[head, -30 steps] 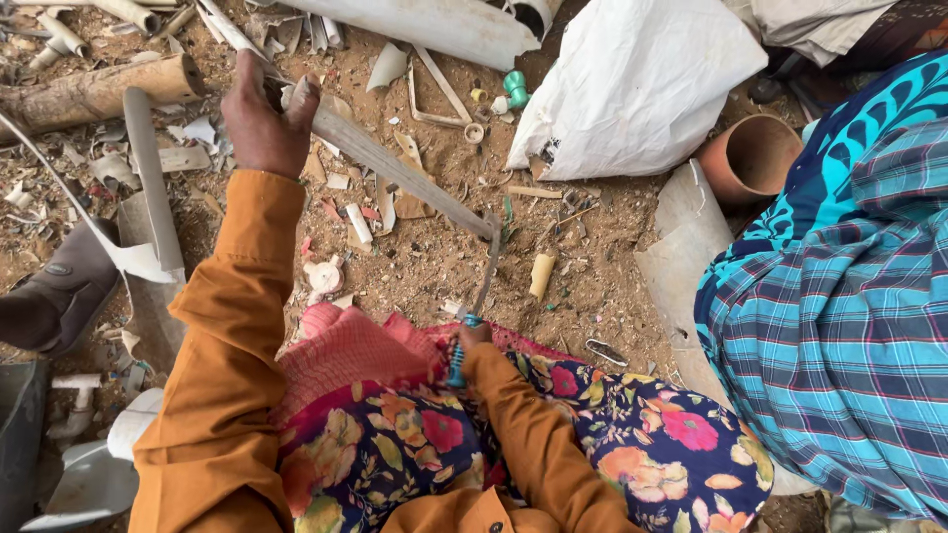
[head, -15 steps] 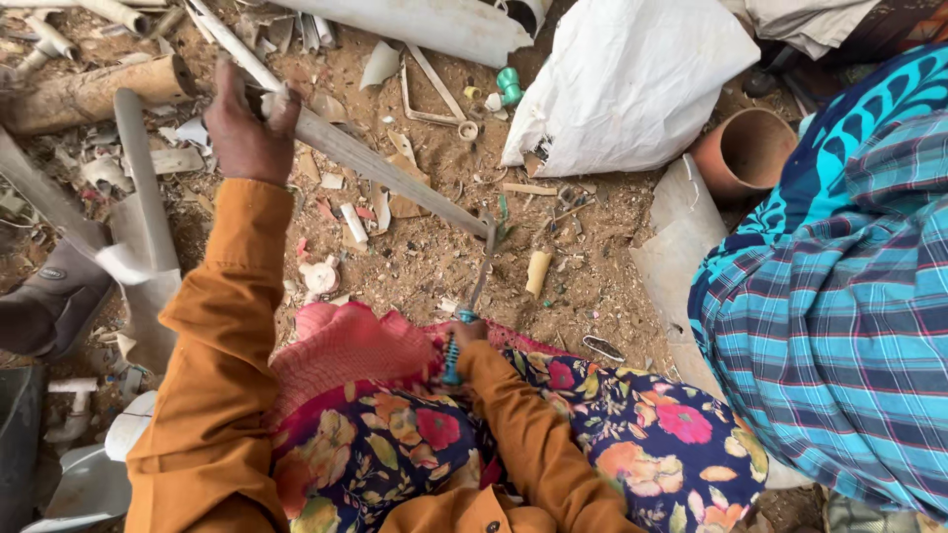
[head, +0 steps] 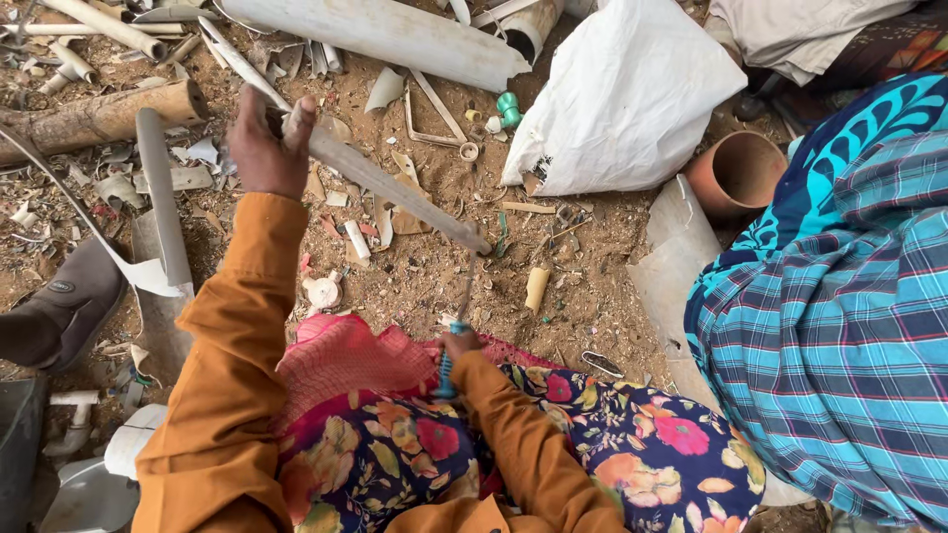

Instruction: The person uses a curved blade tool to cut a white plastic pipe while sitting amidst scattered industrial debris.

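My left hand (head: 265, 148) grips a long flat grey strip of plastic pipe (head: 395, 192) and holds it slanting down to the right above the sandy ground. Close to my lap, my right hand (head: 458, 345) is closed around the blue handle of a knife (head: 464, 296), its blade pointing up toward the strip's lower end. Both sleeves are orange, and a flowered cloth covers my knees.
A big grey pipe (head: 385, 35) and a white sack (head: 622, 94) lie at the top. A log (head: 99, 118), a clay-coloured pipe end (head: 736, 173), pipe offcuts and shards litter the ground. A person in blue checked cloth (head: 839, 326) crouches at right; a shoe (head: 69, 306) is at left.
My left hand has pulled the grey strip nearer and lifted it a little. The right hand with the knife has stayed near my lap.
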